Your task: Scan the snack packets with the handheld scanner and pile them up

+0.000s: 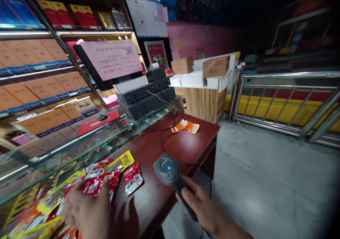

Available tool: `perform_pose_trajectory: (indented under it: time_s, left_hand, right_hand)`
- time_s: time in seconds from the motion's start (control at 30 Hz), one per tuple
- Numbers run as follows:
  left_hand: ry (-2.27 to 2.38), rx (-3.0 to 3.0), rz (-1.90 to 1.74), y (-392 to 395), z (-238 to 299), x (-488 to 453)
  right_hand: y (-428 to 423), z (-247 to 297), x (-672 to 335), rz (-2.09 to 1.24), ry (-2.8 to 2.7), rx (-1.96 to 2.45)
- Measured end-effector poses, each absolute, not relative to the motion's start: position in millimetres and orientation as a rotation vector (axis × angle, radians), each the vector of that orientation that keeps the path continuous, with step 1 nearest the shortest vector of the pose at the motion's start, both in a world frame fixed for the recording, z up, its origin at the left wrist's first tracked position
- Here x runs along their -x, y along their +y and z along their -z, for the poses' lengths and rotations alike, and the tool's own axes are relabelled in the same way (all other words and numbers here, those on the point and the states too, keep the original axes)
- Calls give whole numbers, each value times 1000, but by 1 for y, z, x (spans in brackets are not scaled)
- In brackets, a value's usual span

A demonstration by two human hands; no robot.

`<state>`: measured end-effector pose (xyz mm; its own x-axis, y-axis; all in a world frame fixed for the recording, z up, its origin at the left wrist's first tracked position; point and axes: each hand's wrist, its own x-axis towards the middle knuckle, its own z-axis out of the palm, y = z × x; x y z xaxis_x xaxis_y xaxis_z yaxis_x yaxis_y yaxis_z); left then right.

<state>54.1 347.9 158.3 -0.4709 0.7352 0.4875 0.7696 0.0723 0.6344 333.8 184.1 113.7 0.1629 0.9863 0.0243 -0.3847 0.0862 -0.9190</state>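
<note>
My right hand [195,198] is wrapped round the handle of a dark grey barcode scanner [166,170]. A blue light glows on the scanner's head, over the edge of the reddish-brown desk [156,145]. On the left, my left hand [87,207] reaches over a pile of snack packets, thumb and fingers apart at a red snack packet [94,185]; its fingertips partly cover the packet. Yellow packets [54,196] and other red ones lie around it. A red and white packet [133,178] lies separately on the desk, just right of the pile, beside a yellow packet [123,161].
Two orange packets [191,127] lie at the desk's far end, near the scanner's black cable [161,139]. A glass display counter [87,145] borders the desk, with a cash register [146,93] on it. A metal railing [276,104] stands to the right.
</note>
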Motion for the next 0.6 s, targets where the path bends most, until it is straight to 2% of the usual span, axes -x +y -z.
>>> perform_pose_trajectory:
  time_s: [0.23, 0.3, 0.33, 0.37, 0.43, 0.6]
  left_hand:
    - [-1679, 2689, 1170, 413, -165, -218]
    - [-1848, 2911, 1233, 432, -157, -267]
    - [-2100, 2946, 1361, 441, -152, -288]
    - [-2380, 2896, 1511, 449, -148, -306]
    - [-2624, 2812, 1638, 461, -139, -335]
    - [-2663, 2609, 1794, 479, -123, -373]
  right_hand:
    - [195, -87, -360, -1157, -739, 1036]
    - [195, -82, -366, -1134, -720, 1049]
    - [194, -80, -369, -1124, -706, 1062]
    - [193, -79, -371, -1114, -689, 1080]
    - [189, -79, -375, -1086, -658, 1121]
    - [182, -78, -381, -1017, -627, 1173]
